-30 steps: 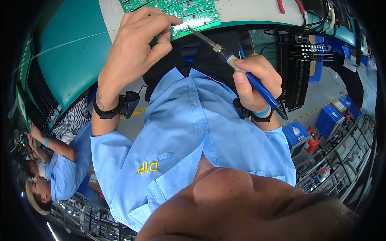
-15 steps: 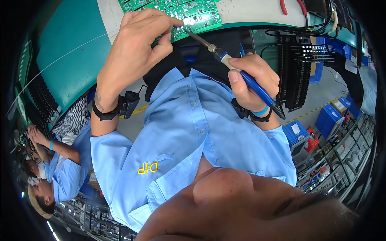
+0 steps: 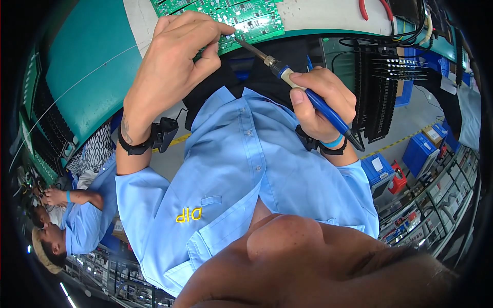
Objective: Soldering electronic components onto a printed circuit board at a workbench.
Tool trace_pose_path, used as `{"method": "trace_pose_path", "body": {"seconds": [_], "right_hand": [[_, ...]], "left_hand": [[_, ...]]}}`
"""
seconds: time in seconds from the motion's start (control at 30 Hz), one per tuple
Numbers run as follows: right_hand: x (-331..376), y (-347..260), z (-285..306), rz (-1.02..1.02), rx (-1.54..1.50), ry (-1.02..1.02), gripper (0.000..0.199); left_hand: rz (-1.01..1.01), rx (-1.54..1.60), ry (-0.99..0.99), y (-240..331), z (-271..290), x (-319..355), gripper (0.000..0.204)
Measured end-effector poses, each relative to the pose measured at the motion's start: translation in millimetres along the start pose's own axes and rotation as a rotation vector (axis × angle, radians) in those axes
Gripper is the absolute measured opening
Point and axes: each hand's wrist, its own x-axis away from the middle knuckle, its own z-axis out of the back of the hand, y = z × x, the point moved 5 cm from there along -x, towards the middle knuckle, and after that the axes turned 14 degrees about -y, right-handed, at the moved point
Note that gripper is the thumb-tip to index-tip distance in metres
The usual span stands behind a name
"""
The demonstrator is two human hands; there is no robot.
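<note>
Far left, low: a co-worker (image 3: 77,215) in a blue shirt sits at the next station, hands busy w/ sth too small to tell. Above that, the teal bench top (image 3: 87,72) curves toward the rim.

Left hand (image 3: 172,66) comes up from a blue-sleeved forearm w/ a black wrist strap (image 3: 141,143). Fingers (image 3: 205,31) are curled down, tips pressing on the near edge of the green circuit board (image 3: 226,18), thumb tucked under the edge – a pinch that probably steadies the board for the iron. Board lies flat on the bench's white mat (image 3: 318,13), near the bench's front edge, at top centre of the view.

Centre: soldering iron (image 3: 303,90), metal tip touching the board just beside the left fingertips, shaft slanting down-right into a blue handle. Right hand (image 3: 321,102) is closed round the handle in a pen-style grip, thumb along the cream collar; likely held that low for fine tip control. Blue band and black strap on that wrist.

Top right: red-handled cutters (image 3: 372,7) on the mat, well apart from the board, w/ cables beside them. Below, a black slotted rack (image 3: 380,92); slots look empty, can't tell fully. Further right on the floor, blue plastic bins (image 3: 421,149); contents not clear. Shelving (image 3: 431,205) at the right rim holds small mixed items, too small to tell.
</note>
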Motion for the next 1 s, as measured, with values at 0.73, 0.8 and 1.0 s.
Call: {"method": "trace_pose_path", "body": {"seconds": [0.73,0.8,1.0], "right_hand": [[-1.1,-4.0,-1.2,-0.024,0.020,-0.028,0.020],[-2.2,-5.0,-0.9,-0.026,0.035,-0.040,0.020],[-3.5,-7.9,-0.2,-0.031,0.057,-0.057,0.020]], "left_hand": [[-0.019,-0.012,0.017,-0.3,-5.5,0.7,0.011],[-0.019,-0.013,0.021,-0.1,-6.0,0.9,0.011],[-0.023,-0.021,0.042,0.7,-7.6,0.6,0.012]]}}
